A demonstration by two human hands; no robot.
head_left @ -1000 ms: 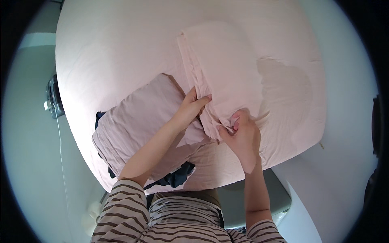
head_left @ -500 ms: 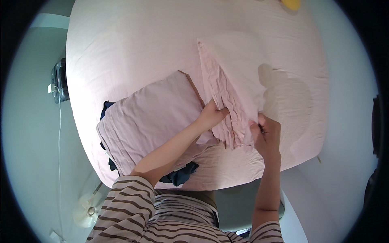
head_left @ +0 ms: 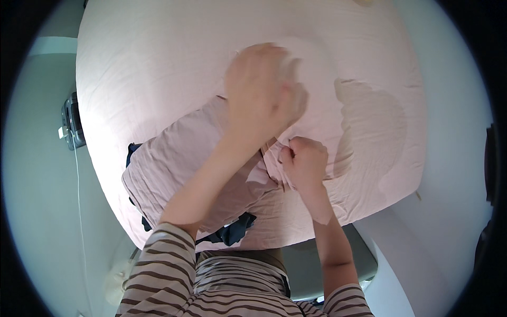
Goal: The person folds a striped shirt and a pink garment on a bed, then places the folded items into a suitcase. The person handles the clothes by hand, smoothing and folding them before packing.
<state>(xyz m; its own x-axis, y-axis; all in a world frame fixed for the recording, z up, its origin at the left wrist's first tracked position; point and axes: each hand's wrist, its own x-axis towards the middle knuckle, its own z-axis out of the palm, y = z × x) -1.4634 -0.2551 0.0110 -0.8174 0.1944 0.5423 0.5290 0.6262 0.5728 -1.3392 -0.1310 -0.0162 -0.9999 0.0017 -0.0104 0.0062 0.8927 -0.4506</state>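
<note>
My right hand [head_left: 306,161] is closed on the near edge of a pale pink cloth [head_left: 272,168], its fingers curled in. Farther off, my left hand [head_left: 264,90] is raised over the same cloth and smeared by motion, so its fingers cannot be made out; it hides much of the cloth. Left of the pink cloth lies a stack topped by a folded mauve-pink cloth [head_left: 182,150], partly covered by my left forearm. Dark navy fabric [head_left: 232,231] sticks out from under this stack at its near side and left corner.
Everything lies on a bed with a pale pink sheet [head_left: 137,63]; a shadow falls on its right part. A dark case-like object [head_left: 74,121] with a white cable stands on the floor at left. A pale fan-like object [head_left: 117,280] is at lower left, and a grey-green seat [head_left: 303,264] is before me.
My left hand has moved up and away from me, off the cloth's inner folds. My right hand has shifted left with the cloth's edge, and the raised flap now lies lower.
</note>
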